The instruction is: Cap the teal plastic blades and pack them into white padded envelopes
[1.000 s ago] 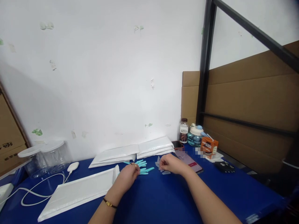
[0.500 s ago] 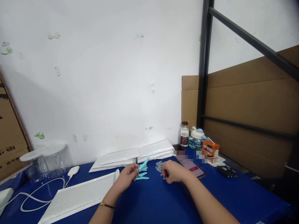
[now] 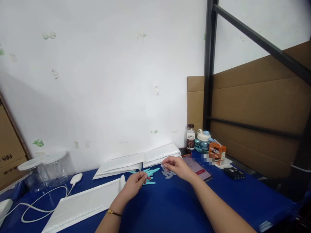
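Observation:
My left hand (image 3: 136, 185) is closed in a pinch at the near left side of a loose pile of slim turquoise plastic sticks (image 3: 153, 171). Whatever its fingertips hold is hidden against the pile. A thin ring and a dark bracelet with a gold bead are on this hand and wrist. To the right lies a small heap of short, translucent whitish pieces (image 3: 167, 175), rounded and flat. Above the far side of that heap is my right hand (image 3: 178, 166), thumb and forefinger brought together. Anything between them is too small to make out.
White padded mailers (image 3: 160, 154) lie stacked along the wall, and another mailer (image 3: 85, 204) is at left. Clear jars (image 3: 57, 166) and a white cable stand farther left. A phone (image 3: 198, 170), bottle (image 3: 190, 137), drink cup (image 3: 202, 142), orange carton (image 3: 217, 152) and black item (image 3: 233, 172) are at right.
My right hand has lifted away from the translucent pieces, toward the wall. The turquoise stick that stood up from my left fingers no longer does; that hand is lower against the pile.

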